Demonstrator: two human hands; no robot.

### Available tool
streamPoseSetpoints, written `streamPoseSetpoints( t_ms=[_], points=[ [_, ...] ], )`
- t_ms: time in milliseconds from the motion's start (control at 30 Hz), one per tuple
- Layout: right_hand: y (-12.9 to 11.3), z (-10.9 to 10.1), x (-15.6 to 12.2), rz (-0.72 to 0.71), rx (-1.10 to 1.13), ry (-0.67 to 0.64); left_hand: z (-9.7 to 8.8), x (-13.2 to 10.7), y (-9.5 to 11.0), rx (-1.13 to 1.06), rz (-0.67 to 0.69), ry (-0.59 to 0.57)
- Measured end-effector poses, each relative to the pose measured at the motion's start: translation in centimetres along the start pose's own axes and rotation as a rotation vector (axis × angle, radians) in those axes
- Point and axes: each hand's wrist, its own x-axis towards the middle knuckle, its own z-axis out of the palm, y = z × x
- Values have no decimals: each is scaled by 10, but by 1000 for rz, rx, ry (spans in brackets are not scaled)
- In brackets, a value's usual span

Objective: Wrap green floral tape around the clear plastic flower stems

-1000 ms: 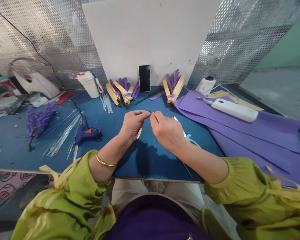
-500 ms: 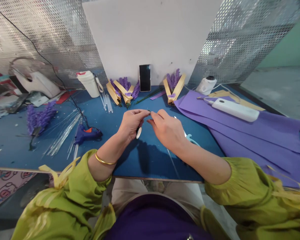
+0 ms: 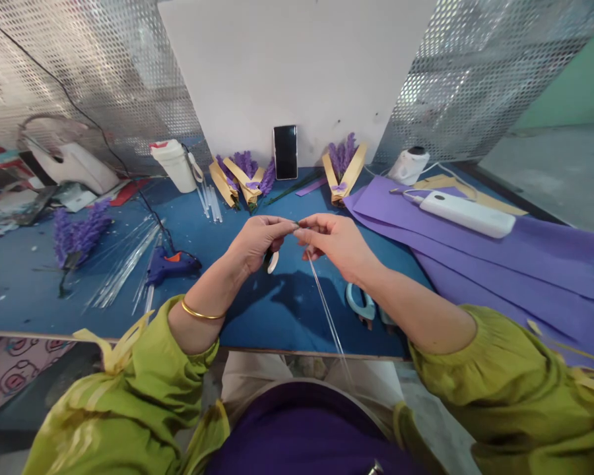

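Note:
Above the blue table, my left hand [image 3: 260, 243] is closed in a pinch, its fingertips meeting those of my right hand [image 3: 335, 243]. Something small and dark sits between the fingertips, too hidden to name. Under my left palm shows the edge of a white round object [image 3: 272, 263], mostly covered by the fingers. From my closed right hand, thin clear plastic strands [image 3: 327, 307] hang down past the table's front edge. Scissors with pale blue handles [image 3: 360, 305] lie beneath my right wrist, partly hidden by it.
A blue glue gun [image 3: 173, 265], loose clear strands [image 3: 126, 267] and purple flowers [image 3: 79, 231] lie left. Behind stand a white cup [image 3: 173, 165], wrapped lavender bunches [image 3: 250, 178] and a phone [image 3: 286, 152]. Purple sheets [image 3: 515, 264] with a white power strip [image 3: 468, 214] cover the right.
The clear strands now hang plainly from my right hand. That hand has turned and its forearm shifted right, uncovering more of the scissors. The left hand has barely moved.

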Motion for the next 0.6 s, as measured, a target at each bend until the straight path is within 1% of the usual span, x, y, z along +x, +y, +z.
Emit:
streamPoseSetpoints(
  t_ms=[100,233,367,433,500,600],
  points=[
    [4,-4,3,-25,-14,45,1,0,-1,60,14,1],
    [9,-6,7,-35,-79,99,7,-2,-3,166,58,48],
    [11,-7,10,-79,-115,133,12,-5,-3,201,88,60],
    [12,-8,10,-110,-174,152,12,-6,-2,210,85,47],
    [13,-9,10,-138,-237,173,11,-6,0,218,70,4],
    [12,-9,10,-128,-249,189,7,-6,1,291,47,-44]
  ],
)
